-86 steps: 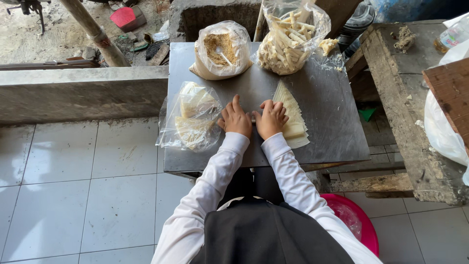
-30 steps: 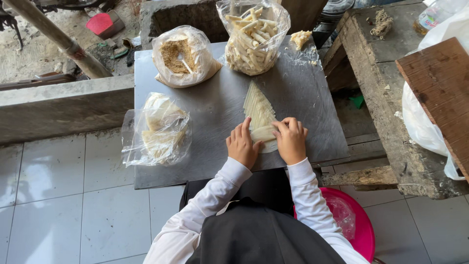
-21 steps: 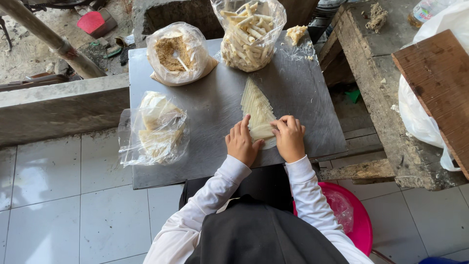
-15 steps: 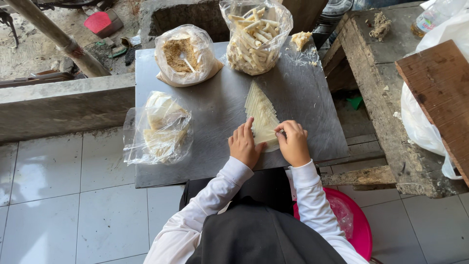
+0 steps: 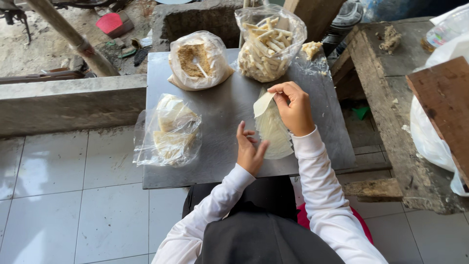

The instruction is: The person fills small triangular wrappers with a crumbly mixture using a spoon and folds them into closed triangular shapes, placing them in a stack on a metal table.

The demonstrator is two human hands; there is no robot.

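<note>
A stack of pale triangular wrapper sheets (image 5: 274,133) lies on the grey metal table (image 5: 220,117). My right hand (image 5: 293,108) pinches the tip of the top sheet (image 5: 262,103) and peels it up off the stack. My left hand (image 5: 250,152) rests at the stack's lower left edge, fingers spread and holding nothing. A clear bag of brown shredded filling (image 5: 199,59) stands at the back left. Beside it stands a clear bag of pale rolled sticks (image 5: 266,43). A third clear bag with pale folded sheets (image 5: 168,129) lies at the table's left.
A concrete ledge (image 5: 68,102) runs left of the table over white floor tiles (image 5: 68,195). A rough wooden bench (image 5: 405,98) stands to the right, with a brown board (image 5: 442,107) and a white plastic bag (image 5: 430,137). A pink basin (image 5: 361,227) sits beneath my right arm.
My right hand has moved from the stack's near end to its far tip and lifted the top sheet's corner. My left hand has slid back and opened.
</note>
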